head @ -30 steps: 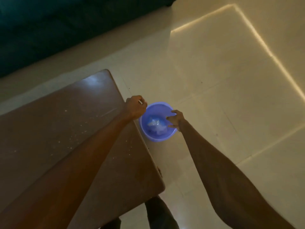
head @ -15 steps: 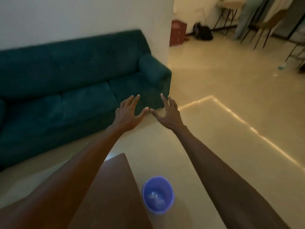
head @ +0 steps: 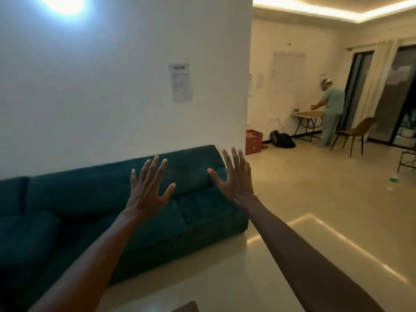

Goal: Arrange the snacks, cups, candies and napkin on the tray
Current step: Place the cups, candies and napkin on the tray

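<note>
My left hand (head: 148, 188) and my right hand (head: 236, 179) are raised side by side in front of me, backs toward the camera, fingers spread wide, both empty. They hover in the air before a dark green sofa (head: 94, 212). No tray, snacks, cups, candies or napkin show in this view. Only a brown corner of the table (head: 186, 307) peeks in at the bottom edge.
A white wall with a paper notice (head: 181, 83) rises behind the sofa. At the far right a person in green (head: 332, 109) stands at a small table (head: 306, 115), with a chair (head: 355, 134), a red box (head: 254, 141) and a black bag (head: 282, 138) nearby. Pale tiled floor (head: 315, 199) stretches right.
The view has swung up from the purple bowl on the floor beside the table to the room. Both hands left the bowl, rose and spread open, then moved apart.
</note>
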